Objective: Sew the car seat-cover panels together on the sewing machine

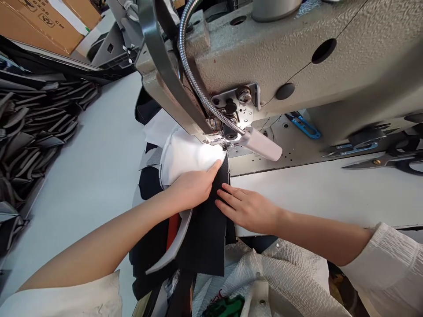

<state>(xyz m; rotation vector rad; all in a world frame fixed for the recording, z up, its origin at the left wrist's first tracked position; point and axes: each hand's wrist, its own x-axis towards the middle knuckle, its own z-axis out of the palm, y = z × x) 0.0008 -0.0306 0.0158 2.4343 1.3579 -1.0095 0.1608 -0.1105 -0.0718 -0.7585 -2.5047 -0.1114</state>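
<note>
A white, padded-looking fabric piece (185, 154) lies brightly lit under the presser foot of a sewing machine (280, 57). Beside and below it runs a long black fabric strip (211, 242), reaching over the table's front edge. My left hand (193, 189) grips the white piece close to the needle, index finger stretched along its edge and the other fingers curled, partly hidden. My right hand (247, 207) rests on the right edge of the black strip, its fingers spread and flat. A curved grey padded edge (175, 251) hangs below my left wrist.
A lamp head (262, 144) on a flexible metal neck sits right of the needle. Blue thread snips (304, 125), another blue-handled tool (355, 148) and scissors (386, 162) lie at the right. Stacked dark pieces (36, 136) and a cardboard box (49, 24) are at the left.
</note>
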